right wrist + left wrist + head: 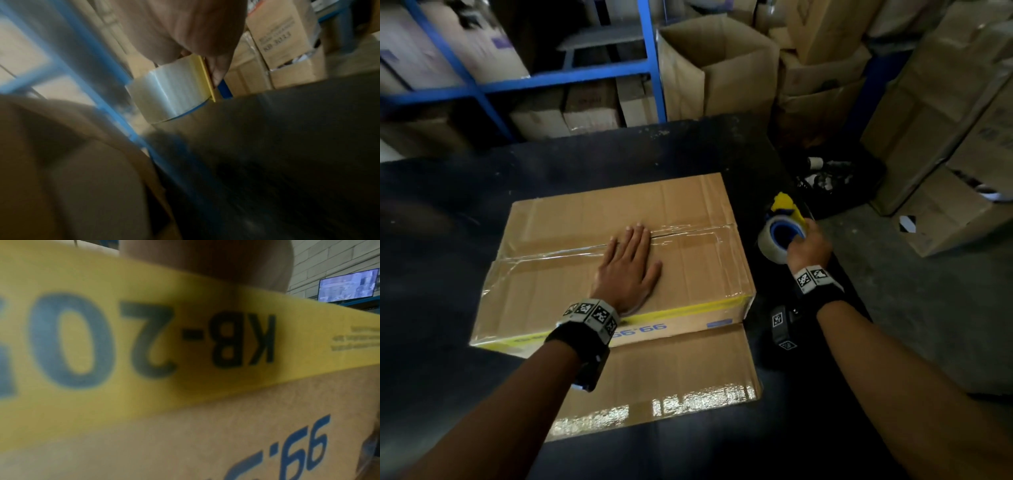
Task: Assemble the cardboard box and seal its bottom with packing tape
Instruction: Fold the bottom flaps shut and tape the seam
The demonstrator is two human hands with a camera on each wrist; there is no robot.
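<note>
The cardboard box (571, 226) stands bottom-up on the dark table (431, 212), its two bottom flaps meeting along a seam covered by clear tape (688, 231). My left hand (628, 269) lies flat on the box, fingers straight, reaching the seam. Its side panel (185, 443) with a yellow band and blue print fills the left wrist view. Right of the box, my right hand (808, 245) grips a roll of clear packing tape (774, 240) on a yellow and blue dispenser, held just above the table's edge. In the right wrist view the tape roll (168, 91) sits under my fingers (218, 71).
A loose flap (671, 370) of the box lies on the table toward me. Blue shelving (650, 58) with cartons stands behind the table. An open carton (715, 65) and stacked cartons (941, 102) crowd the floor at the right. A wall screen (349, 284) shows in the left wrist view.
</note>
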